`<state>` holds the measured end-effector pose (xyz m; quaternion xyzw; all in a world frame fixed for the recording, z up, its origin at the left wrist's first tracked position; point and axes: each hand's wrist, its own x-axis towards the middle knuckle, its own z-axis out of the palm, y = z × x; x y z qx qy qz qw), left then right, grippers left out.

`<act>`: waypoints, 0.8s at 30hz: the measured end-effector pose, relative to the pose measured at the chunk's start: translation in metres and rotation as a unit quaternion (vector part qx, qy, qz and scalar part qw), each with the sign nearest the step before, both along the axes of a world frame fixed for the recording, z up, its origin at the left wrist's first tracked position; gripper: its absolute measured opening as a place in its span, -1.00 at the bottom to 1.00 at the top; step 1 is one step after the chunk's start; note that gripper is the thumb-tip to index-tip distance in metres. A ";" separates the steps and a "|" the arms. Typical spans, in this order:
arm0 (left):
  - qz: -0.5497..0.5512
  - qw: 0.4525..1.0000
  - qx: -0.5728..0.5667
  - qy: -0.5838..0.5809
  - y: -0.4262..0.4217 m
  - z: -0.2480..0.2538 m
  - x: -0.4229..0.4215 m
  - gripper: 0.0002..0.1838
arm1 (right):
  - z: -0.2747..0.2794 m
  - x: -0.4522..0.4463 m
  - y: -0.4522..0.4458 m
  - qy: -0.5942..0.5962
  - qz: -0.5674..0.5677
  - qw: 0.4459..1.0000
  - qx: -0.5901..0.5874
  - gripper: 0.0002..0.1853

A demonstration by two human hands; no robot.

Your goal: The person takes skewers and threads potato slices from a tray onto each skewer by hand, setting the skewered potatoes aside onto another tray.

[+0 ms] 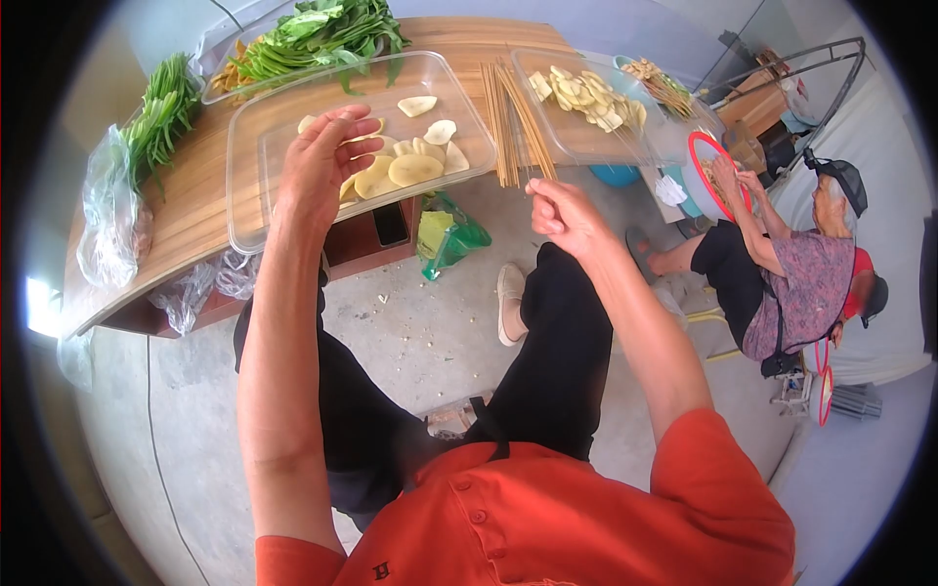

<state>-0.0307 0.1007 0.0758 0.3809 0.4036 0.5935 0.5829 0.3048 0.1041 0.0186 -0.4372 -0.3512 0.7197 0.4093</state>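
My left hand (327,161) is over the left part of a clear plastic tray (237,186), palm turned to the right, fingers loosely bent and apart, with nothing visible in them. Pale yellow potato slices (415,170) lie in the tray just right of that hand, with a few more slices farther back. My right hand (567,217) is closed in a pinch at the table's front edge, near the lower ends of a bundle of bamboo skewers (506,122). Whatever its fingertips hold is too small to make out.
Another clear tray (576,154) holds potato slices on skewers (591,96). Leafy greens (318,41) and bagged green stalks (161,112) are at left. A green bag (457,239) lies below the table edge. At right, a seated person (796,273) handles a red-rimmed basin (696,156).
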 end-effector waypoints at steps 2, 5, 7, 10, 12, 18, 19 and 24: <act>0.000 1.000 0.000 0.005 -0.001 0.000 0.002 -0.69 | -0.001 -0.001 -0.015 0.075 0.014 0.997 0.002 -0.84; 0.003 1.000 0.002 0.022 -0.002 -0.001 0.002 -0.69 | 0.006 -0.014 -0.044 0.156 0.039 0.987 0.024 -0.85; 0.008 0.999 0.002 0.033 -0.002 -0.002 0.004 -0.68 | 0.014 -0.027 -0.068 0.118 0.047 0.989 0.070 -0.86; 0.008 0.998 0.007 0.060 -0.004 0.000 0.007 -0.66 | 0.020 -0.050 -0.104 -0.022 0.079 0.990 0.116 -0.85; -0.001 0.995 0.011 0.096 -0.007 0.005 0.011 -0.62 | 0.016 -0.064 -0.119 -0.081 0.117 0.978 0.152 -0.88; 0.012 0.995 0.037 0.093 -0.011 0.010 0.008 -0.53 | -0.014 -0.089 -0.127 -0.195 0.198 0.919 0.282 -0.94; 0.016 0.995 0.039 0.092 -0.012 0.011 0.007 -0.52 | -0.017 -0.091 -0.127 -0.222 0.204 0.908 0.290 -0.93; 0.013 0.995 0.075 0.063 -0.013 0.019 0.001 -0.59 | -0.020 -0.099 -0.120 -0.248 0.211 0.889 0.323 -0.91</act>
